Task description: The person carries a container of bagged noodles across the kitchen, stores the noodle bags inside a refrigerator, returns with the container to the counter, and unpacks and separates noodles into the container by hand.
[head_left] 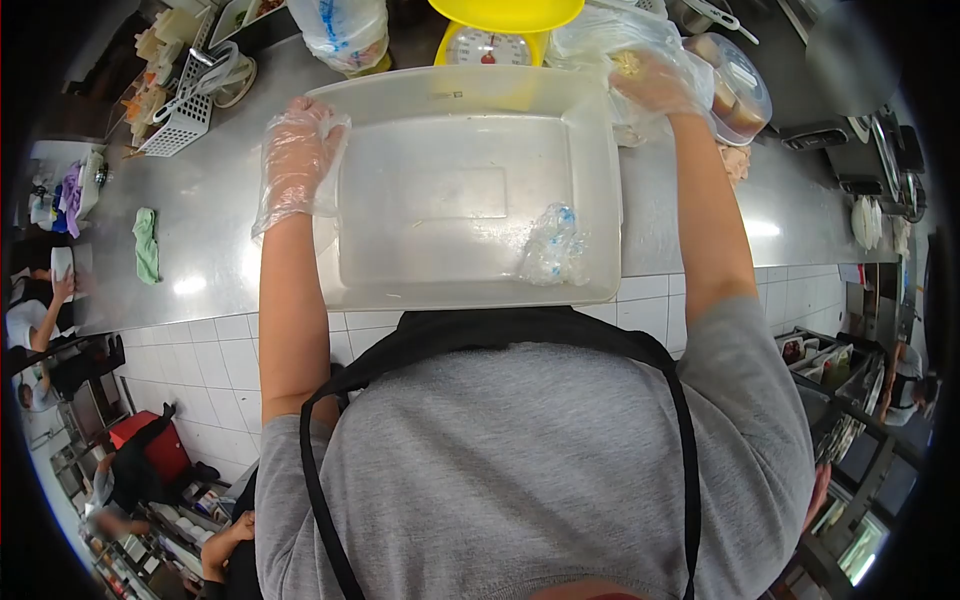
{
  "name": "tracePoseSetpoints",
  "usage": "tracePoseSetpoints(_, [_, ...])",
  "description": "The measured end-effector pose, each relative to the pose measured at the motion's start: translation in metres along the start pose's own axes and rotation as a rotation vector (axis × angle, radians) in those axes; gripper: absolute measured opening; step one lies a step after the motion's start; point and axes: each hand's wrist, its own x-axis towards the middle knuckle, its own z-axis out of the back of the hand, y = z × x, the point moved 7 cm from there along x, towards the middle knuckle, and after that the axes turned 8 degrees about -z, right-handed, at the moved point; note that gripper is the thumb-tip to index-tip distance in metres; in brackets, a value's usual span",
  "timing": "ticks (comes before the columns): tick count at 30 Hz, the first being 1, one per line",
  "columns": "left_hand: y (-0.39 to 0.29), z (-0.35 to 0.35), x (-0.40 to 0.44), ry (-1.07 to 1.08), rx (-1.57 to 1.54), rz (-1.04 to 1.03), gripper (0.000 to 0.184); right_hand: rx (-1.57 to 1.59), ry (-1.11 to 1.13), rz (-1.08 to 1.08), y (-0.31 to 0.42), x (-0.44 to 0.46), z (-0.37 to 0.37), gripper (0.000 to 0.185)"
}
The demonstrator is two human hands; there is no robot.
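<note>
A large translucent plastic tub [455, 215] sits before me on the steel counter. My left hand [298, 160], in a clear plastic glove, has its fingers curled over the tub's left rim. A crumpled clear plastic bag [555, 245] with blue marks lies in the tub's lower right corner. Beyond the far right corner, my gloved right hand [655, 85] is closed around pale yellow shreds [627, 64], over an opened plastic bag [590, 40]. The bag partly hides what lies beneath that hand.
Behind the tub stands a yellow dial scale [490, 45], with a filled plastic bag [345, 35] to its left. A lidded clear container [735, 90] is beside my right wrist. A white perforated basket [185, 115] and green cloth [146, 245] are at left. Other people work in the background.
</note>
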Motion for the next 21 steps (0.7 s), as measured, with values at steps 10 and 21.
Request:
tracePoseSetpoints(10, [-0.004, 0.007, -0.004, -0.168, -0.108, -0.075, 0.023, 0.077, 0.174, -0.087, -0.004, 0.007, -0.015, 0.109])
tracePoseSetpoints(21, [-0.008, 0.009, 0.001, -0.073, -0.144, -0.123, 0.021, 0.386, 0.014, -0.366, -0.013, -0.042, -0.009, 0.091])
